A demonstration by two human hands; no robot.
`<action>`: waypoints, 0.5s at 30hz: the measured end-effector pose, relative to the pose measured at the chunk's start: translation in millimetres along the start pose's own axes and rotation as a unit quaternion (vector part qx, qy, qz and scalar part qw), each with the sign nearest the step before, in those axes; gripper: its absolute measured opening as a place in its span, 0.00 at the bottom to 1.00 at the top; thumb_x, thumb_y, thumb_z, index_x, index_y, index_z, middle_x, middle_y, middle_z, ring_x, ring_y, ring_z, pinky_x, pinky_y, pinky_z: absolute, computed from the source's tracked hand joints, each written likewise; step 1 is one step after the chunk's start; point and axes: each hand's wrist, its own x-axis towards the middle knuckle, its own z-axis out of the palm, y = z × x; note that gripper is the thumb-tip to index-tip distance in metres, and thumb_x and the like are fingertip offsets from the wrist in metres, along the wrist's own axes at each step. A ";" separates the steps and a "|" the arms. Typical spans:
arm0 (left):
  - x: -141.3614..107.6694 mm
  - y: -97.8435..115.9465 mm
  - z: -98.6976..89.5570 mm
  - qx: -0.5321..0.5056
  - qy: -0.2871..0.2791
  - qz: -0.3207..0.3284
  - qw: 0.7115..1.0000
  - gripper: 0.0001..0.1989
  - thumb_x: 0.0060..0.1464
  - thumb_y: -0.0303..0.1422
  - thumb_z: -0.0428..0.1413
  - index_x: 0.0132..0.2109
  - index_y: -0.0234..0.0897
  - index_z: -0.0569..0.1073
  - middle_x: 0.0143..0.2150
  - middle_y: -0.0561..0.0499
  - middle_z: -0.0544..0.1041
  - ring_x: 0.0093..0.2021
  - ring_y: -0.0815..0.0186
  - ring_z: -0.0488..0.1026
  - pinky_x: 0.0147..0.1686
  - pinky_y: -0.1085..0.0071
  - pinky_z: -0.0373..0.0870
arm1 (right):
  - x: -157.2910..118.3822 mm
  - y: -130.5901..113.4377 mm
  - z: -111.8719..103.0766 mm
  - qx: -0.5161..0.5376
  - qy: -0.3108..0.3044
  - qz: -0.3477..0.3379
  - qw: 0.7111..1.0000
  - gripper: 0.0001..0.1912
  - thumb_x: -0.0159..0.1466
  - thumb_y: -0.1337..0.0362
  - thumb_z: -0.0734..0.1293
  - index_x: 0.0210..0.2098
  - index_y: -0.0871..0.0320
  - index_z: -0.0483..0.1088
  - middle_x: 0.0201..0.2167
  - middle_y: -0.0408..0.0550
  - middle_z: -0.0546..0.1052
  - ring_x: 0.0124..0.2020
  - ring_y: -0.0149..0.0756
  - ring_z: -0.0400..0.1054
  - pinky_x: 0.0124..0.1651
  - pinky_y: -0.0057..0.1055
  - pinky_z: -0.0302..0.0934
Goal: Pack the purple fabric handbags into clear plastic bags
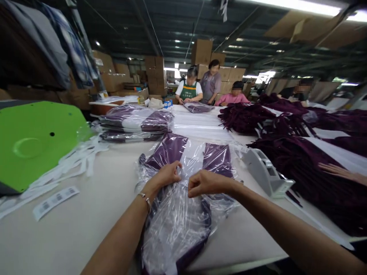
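A clear plastic bag point(183, 214) lies on the table in front of me, with a folded purple garment point(172, 149) inside it. A pale sheet point(193, 152) shows through the film between the purple parts. My left hand point(169, 173) has its fingers curled in a pinch on the film near the bag's middle. Just right of it, my right hand point(206, 183) is closed too, thumb against fingers, over the same bag. What it grips is mostly hidden, though the film runs up to it. The lower part of the bag spreads loosely toward me.
A stack of bagged garments point(137, 120) stands behind left. A grey tape dispenser point(265, 172) is at right, beside piled purple garments point(304, 175) touched by another person's hand point(344, 173). Left are a green panel point(43, 141), white strips and a label strip point(56, 201). Several people work beyond.
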 end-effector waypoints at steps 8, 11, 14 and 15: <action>-2.9 2.7 -1.2 -0.017 0.022 0.026 0.999 0.24 0.43 0.27 0.59 0.51 0.40 0.72 0.30 0.55 0.75 0.30 0.65 0.70 0.30 0.71 0.58 | 90.4 5.6 -5.8 -0.306 0.018 0.036 0.951 0.06 0.52 0.62 0.73 0.29 0.58 0.80 0.23 0.44 0.77 0.25 0.32 0.67 0.27 0.26 0.51; -2.4 0.5 -4.3 -0.037 0.009 0.031 0.999 0.25 0.42 0.25 0.58 0.51 0.39 0.72 0.31 0.53 0.76 0.31 0.64 0.72 0.30 0.71 0.61 | 95.6 10.1 -6.5 -0.326 0.017 0.041 0.944 0.06 0.52 0.61 0.74 0.27 0.57 0.80 0.22 0.44 0.77 0.25 0.33 0.68 0.27 0.27 0.52; -0.9 -4.7 -9.6 -0.078 -0.017 0.037 0.996 0.28 0.44 0.27 0.58 0.56 0.36 0.68 0.35 0.51 0.78 0.34 0.63 0.74 0.32 0.71 0.66 | 100.8 10.9 -6.9 -0.342 0.022 0.049 0.938 0.09 0.50 0.58 0.76 0.28 0.56 0.79 0.24 0.45 0.78 0.26 0.35 0.70 0.27 0.27 0.52; -0.2 -6.4 -11.4 -0.090 -0.022 0.039 0.995 0.29 0.45 0.27 0.57 0.57 0.35 0.67 0.37 0.50 0.79 0.35 0.63 0.75 0.34 0.71 0.67 | 103.5 10.6 -7.3 -0.349 0.022 0.046 0.936 0.12 0.48 0.57 0.78 0.29 0.56 0.78 0.25 0.45 0.78 0.27 0.36 0.70 0.27 0.27 0.52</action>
